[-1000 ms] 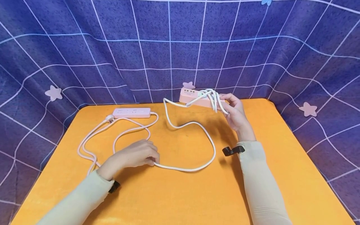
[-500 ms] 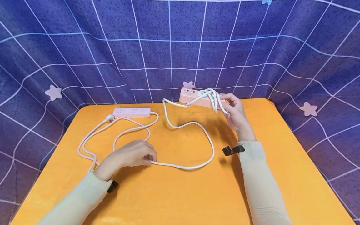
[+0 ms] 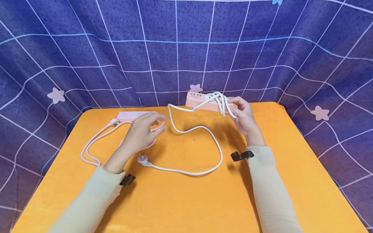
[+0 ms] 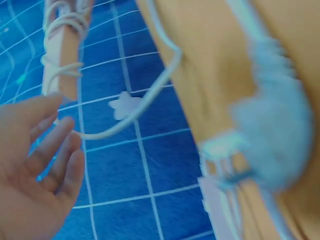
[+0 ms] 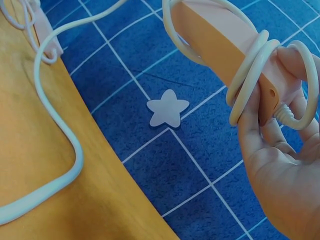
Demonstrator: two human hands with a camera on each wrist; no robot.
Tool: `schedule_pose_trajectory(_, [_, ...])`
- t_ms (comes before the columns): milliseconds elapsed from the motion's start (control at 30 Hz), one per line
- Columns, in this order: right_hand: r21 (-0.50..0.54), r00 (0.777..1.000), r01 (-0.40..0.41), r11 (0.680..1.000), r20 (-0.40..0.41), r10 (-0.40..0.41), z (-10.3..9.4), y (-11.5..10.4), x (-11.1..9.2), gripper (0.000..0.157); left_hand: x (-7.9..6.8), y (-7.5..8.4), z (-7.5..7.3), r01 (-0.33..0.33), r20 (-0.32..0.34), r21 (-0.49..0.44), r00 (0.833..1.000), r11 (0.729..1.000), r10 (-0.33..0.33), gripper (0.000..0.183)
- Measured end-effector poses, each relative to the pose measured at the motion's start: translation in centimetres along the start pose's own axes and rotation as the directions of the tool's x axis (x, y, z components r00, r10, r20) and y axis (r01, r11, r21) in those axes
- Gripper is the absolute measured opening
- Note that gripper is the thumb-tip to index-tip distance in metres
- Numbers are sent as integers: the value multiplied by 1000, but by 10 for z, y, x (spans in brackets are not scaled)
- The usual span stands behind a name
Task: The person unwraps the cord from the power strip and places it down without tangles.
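My right hand (image 3: 247, 123) holds one end of a pink power strip (image 3: 196, 103) up above the table's back edge. White cord (image 5: 257, 67) loops several times around the strip, and the right wrist view shows the fingers and thumb at its cord end. From the strip the loose cord (image 3: 219, 149) runs down in a wide curve to a white plug (image 3: 143, 160) lying on the table, prongs upward. The left hand (image 3: 140, 132) is raised above and beyond this plug, fingers spread and holding nothing. In the left wrist view the plug (image 4: 280, 135) looms large and blurred.
A second pink power strip (image 3: 125, 116) lies at the back left of the orange-covered table (image 3: 186, 207), partly behind the left hand. Its pink cord (image 3: 87, 147) spreads in loops, with its plug (image 3: 114, 121) beside the strip. A blue grid-patterned curtain (image 3: 192, 55) hangs behind.
The left hand drew the cord end slightly left, then let go of the plug and rose away toward the back. My right hand and its power strip stayed in place.
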State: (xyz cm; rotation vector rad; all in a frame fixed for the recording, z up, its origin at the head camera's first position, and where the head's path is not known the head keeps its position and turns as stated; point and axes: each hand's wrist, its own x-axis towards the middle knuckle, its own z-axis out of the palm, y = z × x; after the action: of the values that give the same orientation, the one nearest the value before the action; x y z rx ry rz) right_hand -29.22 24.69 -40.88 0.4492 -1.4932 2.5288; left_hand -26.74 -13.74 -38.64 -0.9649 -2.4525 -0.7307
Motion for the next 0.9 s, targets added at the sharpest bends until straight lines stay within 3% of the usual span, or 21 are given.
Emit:
schedule_pose_trajectory(100, [-1,1000,-3,1000,2,3,-1,1,0,31,15,5,2,2,-91,-7,996,1000,-3,36])
schedule_pose_trajectory(233, [5,1000,-3,1000,15,3,-3,2,0,31,30,12,6,1,-134,13,991,1000,1,43])
schedule_pose_trajectory(533, [3,1000,-6,1000,22,6,-1,1,1,32,46,26,14,33,-44,128,999,991,-27,39])
schedule_pose_trajectory(733, [-35,1000,-19,999,7,20,2,0,0,34,46,34,19,35,-51,105,998,994,-30,33])
schedule_pose_trajectory(900, [-52,999,-21,998,23,22,4,0,-1,35,45,41,24,54,-51,140,998,989,-47,25])
